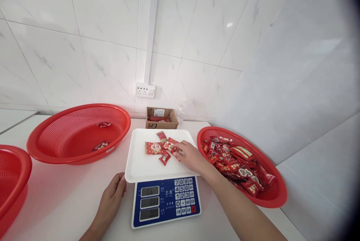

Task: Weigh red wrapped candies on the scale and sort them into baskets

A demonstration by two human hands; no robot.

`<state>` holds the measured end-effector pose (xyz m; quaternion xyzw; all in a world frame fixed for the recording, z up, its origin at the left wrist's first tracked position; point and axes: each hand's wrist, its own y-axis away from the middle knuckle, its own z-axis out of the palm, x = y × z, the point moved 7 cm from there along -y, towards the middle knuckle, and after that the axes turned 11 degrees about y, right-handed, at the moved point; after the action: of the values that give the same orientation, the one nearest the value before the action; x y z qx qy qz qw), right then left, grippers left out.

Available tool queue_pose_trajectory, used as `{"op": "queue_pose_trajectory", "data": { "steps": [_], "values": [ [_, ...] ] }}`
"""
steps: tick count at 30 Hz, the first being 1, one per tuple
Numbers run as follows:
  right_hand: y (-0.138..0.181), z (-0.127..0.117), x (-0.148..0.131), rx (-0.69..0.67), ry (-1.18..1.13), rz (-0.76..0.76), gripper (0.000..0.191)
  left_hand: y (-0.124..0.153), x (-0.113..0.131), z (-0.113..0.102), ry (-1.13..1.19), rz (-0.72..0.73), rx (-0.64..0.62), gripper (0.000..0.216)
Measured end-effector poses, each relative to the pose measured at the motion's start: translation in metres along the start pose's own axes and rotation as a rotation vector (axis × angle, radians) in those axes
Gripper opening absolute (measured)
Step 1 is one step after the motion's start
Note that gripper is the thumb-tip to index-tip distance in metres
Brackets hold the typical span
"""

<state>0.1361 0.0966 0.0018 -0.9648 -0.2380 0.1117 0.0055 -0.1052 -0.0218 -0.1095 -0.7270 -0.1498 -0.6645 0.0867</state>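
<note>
A blue-faced electronic scale with a white weighing tray stands on the table before me. Several red candy packets lie on the tray. My right hand rests over the tray's right side, its fingers closed on a small red packet among the others. My left hand lies on the table beside the scale's left front corner, fingers loosely curled and touching the tray's edge, holding nothing that I can see.
A red mesh basket full of red packets sits at the right. A large red basket with two packets sits at the left, another red basket at the far left edge. A small cardboard box stands by the tiled wall.
</note>
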Motion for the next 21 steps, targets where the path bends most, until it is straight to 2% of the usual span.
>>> {"op": "queue_pose_trajectory", "data": {
  "steps": [4,9,15,18,21],
  "values": [
    [-0.002,-0.003,0.005,0.038,0.068,0.011,0.037,0.001,-0.001,-0.001,-0.005,0.002,-0.002,0.046],
    [-0.002,0.0,0.013,0.026,0.077,0.025,0.034,0.001,0.0,-0.001,0.014,0.009,0.003,0.046],
    [0.018,-0.011,0.02,0.142,0.008,0.049,0.035,0.003,0.007,-0.002,0.06,0.01,0.039,0.047],
    [0.043,-0.019,0.038,0.199,-0.006,0.129,0.037,0.008,0.013,-0.01,0.075,0.039,0.128,0.044],
    [0.076,-0.024,0.067,0.233,-0.005,0.254,0.04,0.019,0.028,-0.03,0.058,0.142,0.326,0.037]
  ]
}}
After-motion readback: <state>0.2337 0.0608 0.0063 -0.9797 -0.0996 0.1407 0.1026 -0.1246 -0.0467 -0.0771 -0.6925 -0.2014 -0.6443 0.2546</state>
